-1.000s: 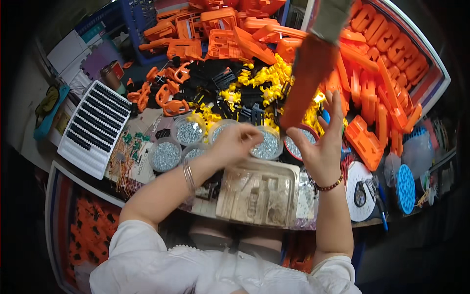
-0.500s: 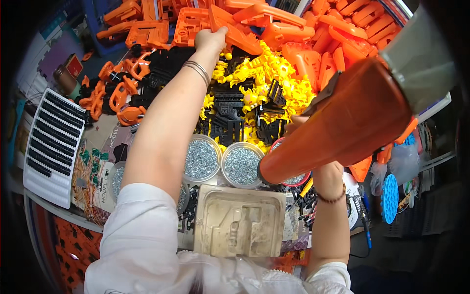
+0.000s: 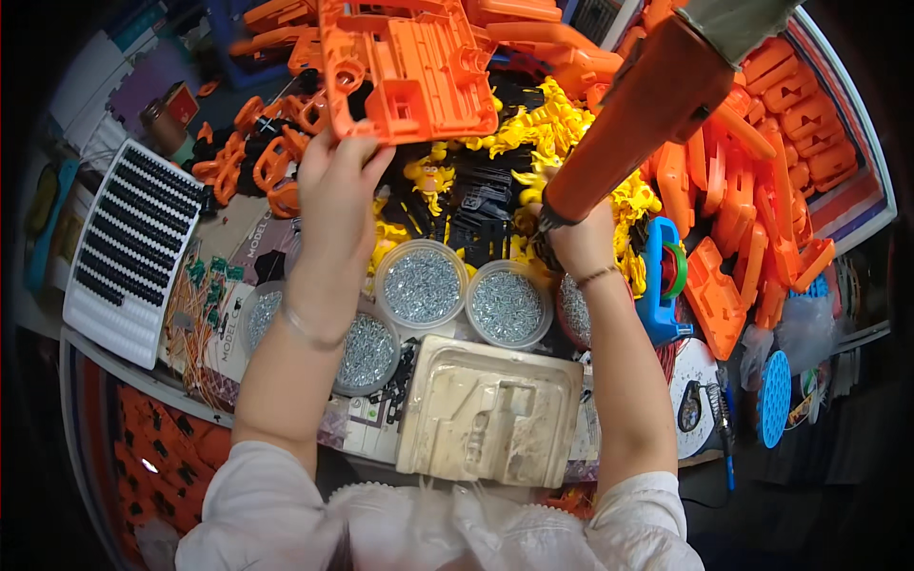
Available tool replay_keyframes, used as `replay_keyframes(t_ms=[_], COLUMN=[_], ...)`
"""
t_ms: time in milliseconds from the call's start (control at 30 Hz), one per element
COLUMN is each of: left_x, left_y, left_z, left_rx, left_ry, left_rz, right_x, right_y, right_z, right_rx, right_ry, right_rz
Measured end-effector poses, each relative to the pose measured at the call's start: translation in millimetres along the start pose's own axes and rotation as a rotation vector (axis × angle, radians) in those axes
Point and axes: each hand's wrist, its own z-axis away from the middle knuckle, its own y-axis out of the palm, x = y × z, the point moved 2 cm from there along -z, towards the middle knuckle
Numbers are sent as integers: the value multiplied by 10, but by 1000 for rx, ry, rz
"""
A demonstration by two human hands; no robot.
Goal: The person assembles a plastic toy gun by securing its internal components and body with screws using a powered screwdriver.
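One orange molded housing (image 3: 419, 57), at the upper centre of the frame, is pinched along its lower edge by the left hand (image 3: 340, 181). Right of centre, the right hand (image 3: 583, 243) is partly hidden by an orange-red device (image 3: 643, 114) slanting from the upper right; whether it grips anything, I cannot tell. Yellow figures (image 3: 557, 119) lie heaped nearby; silvery screws (image 3: 420, 283) and a beige tray (image 3: 443, 400) sit lower.
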Motion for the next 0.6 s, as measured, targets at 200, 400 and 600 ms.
replay_keyframes(t_ms=[200, 400, 600], left_x=[-367, -408, -442], left_y=[-640, -767, -822], left_z=[732, 1276, 1586], left_rx=[29, 84, 112], left_ry=[-238, -351, -455], left_rz=[97, 137, 146], right_x=[496, 1355, 1851], right_y=[-603, -517, -384], right_z=[1044, 2097, 2532], right_rx=[-93, 81, 262], right_ry=[264, 116, 80], right_rz=[-108, 106, 312])
